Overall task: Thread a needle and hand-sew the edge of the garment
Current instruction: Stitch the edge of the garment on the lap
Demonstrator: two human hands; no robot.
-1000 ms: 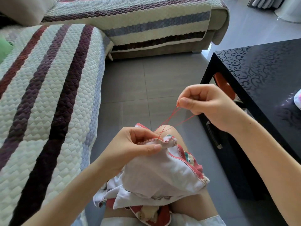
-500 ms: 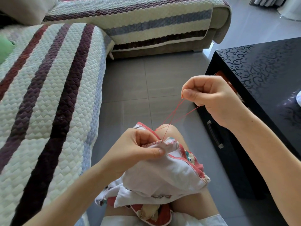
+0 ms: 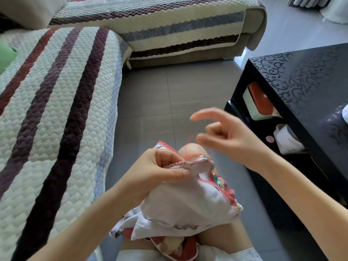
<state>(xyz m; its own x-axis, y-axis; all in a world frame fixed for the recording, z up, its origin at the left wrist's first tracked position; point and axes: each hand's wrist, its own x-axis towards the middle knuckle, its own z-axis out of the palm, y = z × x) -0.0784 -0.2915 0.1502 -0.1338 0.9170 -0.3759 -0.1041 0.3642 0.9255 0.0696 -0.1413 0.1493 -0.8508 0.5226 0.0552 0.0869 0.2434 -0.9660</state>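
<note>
Right hand (image 3: 231, 136) lowered; left hand (image 3: 156, 172) pinches one garment (image 3: 188, 202).

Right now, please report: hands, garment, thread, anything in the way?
Left hand pinches garment edge. Right hand blurred, grip unclear. Red thread loops above seam. Nothing blocking.

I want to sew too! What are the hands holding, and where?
The left hand pinches the garment at its stitched edge. The right hand is blurred; whether it holds the red thread cannot be told.

white fabric garment (image 3: 188, 202): crumpled on lap, red-trimmed edge folded upward at the knee | red thread (image 3: 189, 156): slack, looping up from stitched edge
</note>
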